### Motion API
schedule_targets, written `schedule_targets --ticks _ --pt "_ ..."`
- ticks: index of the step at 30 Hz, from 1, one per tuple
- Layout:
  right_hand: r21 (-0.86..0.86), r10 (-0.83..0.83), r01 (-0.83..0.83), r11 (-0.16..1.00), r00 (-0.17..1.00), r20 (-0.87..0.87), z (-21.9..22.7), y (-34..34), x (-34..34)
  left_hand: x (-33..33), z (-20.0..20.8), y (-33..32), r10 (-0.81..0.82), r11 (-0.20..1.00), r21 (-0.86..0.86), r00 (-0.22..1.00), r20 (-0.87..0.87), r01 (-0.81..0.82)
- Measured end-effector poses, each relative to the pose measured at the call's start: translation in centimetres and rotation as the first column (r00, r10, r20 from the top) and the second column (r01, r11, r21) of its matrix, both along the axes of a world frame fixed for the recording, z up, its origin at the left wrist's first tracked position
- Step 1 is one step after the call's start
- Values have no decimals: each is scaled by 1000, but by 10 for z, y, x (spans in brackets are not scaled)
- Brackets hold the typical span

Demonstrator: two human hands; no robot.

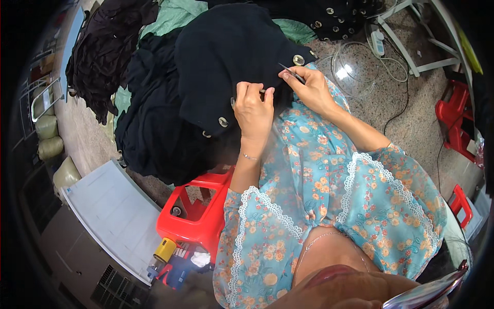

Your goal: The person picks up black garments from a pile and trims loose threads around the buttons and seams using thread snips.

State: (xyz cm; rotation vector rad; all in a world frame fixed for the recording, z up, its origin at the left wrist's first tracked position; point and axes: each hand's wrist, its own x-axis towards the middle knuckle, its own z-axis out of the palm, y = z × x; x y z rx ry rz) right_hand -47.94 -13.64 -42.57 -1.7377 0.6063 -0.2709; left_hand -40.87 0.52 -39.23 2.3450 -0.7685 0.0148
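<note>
A black garment [226, 56] lies across my lap, its near edge dotted with large shiny round buttons [223, 122]. My left hand [252, 108] is closed at that edge, thumb and fingers pinching the black cloth; a small piece of something shows at the fingertips. In my right hand [313, 91] is a slim, dark, pointed metal tool [292, 73], its tip aimed up and left over the cloth. Whether it has one blade or two cannot be made out. Another button [298, 60] sits just beyond the right fingers.
More black cloth [149, 113] is heaped to the left, with a dark brown pile [105, 51] beyond. A red plastic stool [190, 226] stands near a white board [116, 206]. At right, a power strip [378, 41] and loose cables lie on the floor by a white frame [437, 64].
</note>
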Motion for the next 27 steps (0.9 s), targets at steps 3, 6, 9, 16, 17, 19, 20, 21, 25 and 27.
schedule_targets --ticks 3,6,9,16,17,19,20,21,25,27 --pt "-10 3 -3 1000 1000 -10 4 3 -1 1 -2 3 1 999 -34 999 -35 -3" --pt "-4 21 -21 1000 997 -68 10 3 -2 -2 -4 -1 58 993 -100 996 -69 -65" --pt "16 53 -52 999 993 -105 19 3 -2 0 -7 0 93 989 -112 994 -57 -99" --pt "732 249 -58 679 956 -155 48 12 -11 2 -17 1 100 959 -248 983 -155 -136" --pt "762 321 -51 645 924 -210 48 13 -11 0 -13 -1 104 944 -286 971 -216 -165" --pt "790 310 -18 612 925 -219 42 11 -7 -2 -14 -2 99 929 -320 956 -276 -188" --pt "784 331 -8 621 909 -253 39 9 -5 -2 -18 -2 92 935 -312 965 -247 -169" --pt "777 350 3 629 892 -287 37 9 -4 -2 -22 -1 85 941 -305 972 -217 -150" --pt "723 356 -5 691 872 -334 44 16 3 -2 -24 4 88 943 -303 980 -179 -140" --pt "737 367 -5 676 869 -331 52 18 9 -3 -18 9 113 939 -309 982 -149 -155"
